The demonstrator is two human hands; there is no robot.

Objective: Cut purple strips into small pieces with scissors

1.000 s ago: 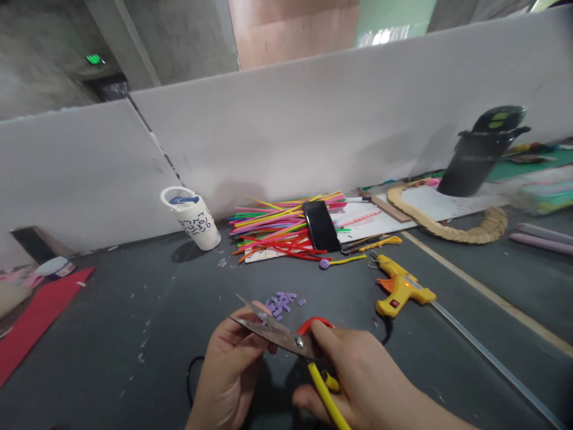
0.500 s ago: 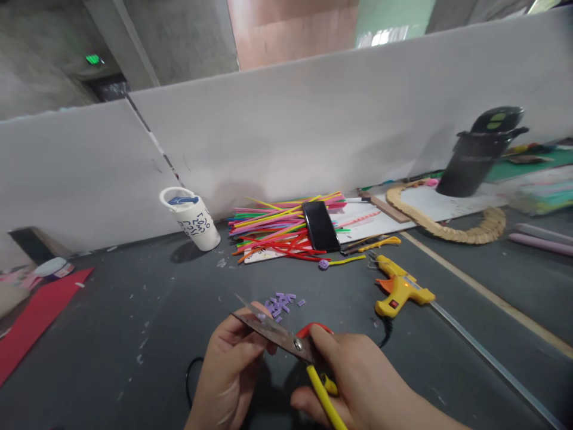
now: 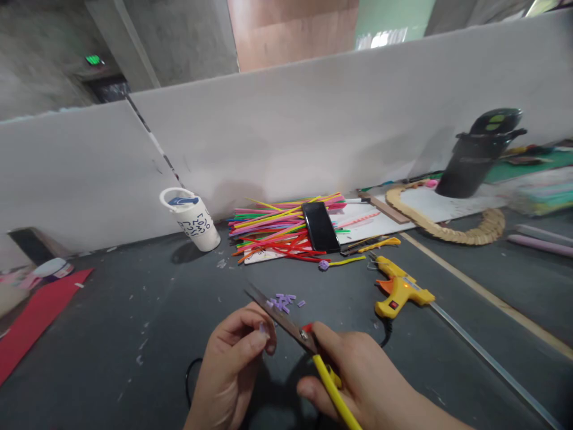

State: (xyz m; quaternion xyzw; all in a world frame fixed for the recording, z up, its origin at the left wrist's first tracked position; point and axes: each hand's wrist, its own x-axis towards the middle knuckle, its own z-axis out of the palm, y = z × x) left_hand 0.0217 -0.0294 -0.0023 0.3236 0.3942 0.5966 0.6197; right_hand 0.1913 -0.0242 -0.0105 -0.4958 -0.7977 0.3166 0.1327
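My right hand (image 3: 353,364) is closed round the handles of a pair of scissors (image 3: 290,329) with yellow and red grips. The blades are slightly apart and point up and left. Beside them, my left hand (image 3: 239,352) pinches a small purple piece (image 3: 262,326) between thumb and fingers; most of it is hidden. Just beyond the blades lies a little heap of short purple pieces (image 3: 282,300) on the dark table. Farther back is a purple ball on a yellow-green stem (image 3: 324,264).
Colourful pipe cleaners (image 3: 268,224) lie at the back under a phone (image 3: 321,227). A yellow glue gun (image 3: 398,286) with a long clear stick rests at right. A white cup (image 3: 197,224) stands left, near red sheet material (image 3: 45,322). A black bin-like container (image 3: 474,161) is far right.
The scissors and my right hand have shifted slightly right, and the blades have moved off the piece in my left hand. The left hand has barely moved.
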